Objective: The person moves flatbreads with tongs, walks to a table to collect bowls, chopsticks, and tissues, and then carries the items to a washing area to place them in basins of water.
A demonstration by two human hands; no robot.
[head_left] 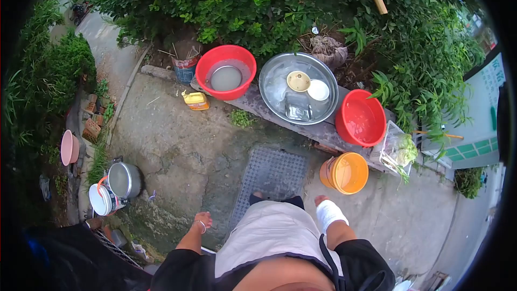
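My left hand [203, 219] hangs low beside the pale apron [274, 226], its fingers loosely apart with nothing in them; a bracelet circles the wrist. On the other side hangs my right hand [322, 200], empty and relaxed, its wrist and palm covered by a white wrap [329, 214]. Neither hand touches any vessel. Nearest to the right hand stands an orange bucket [329, 175]. Ahead, a wide metal basin [274, 97] holds a yellowish bowl [298, 81], a white bowl [318, 90] and a clear rectangular container [298, 106]. Red basins [225, 51] [361, 118] flank it.
A dark mat [274, 172] lies before my feet. At right, a basket [385, 153] holds leafy vegetables [403, 151]. A yellow jug [195, 100] stands by the stone ledge [247, 102]. Left are a metal pot [124, 179], white buckets [100, 200] and a pink basin [69, 147]. Bushes [226, 5] line the back.
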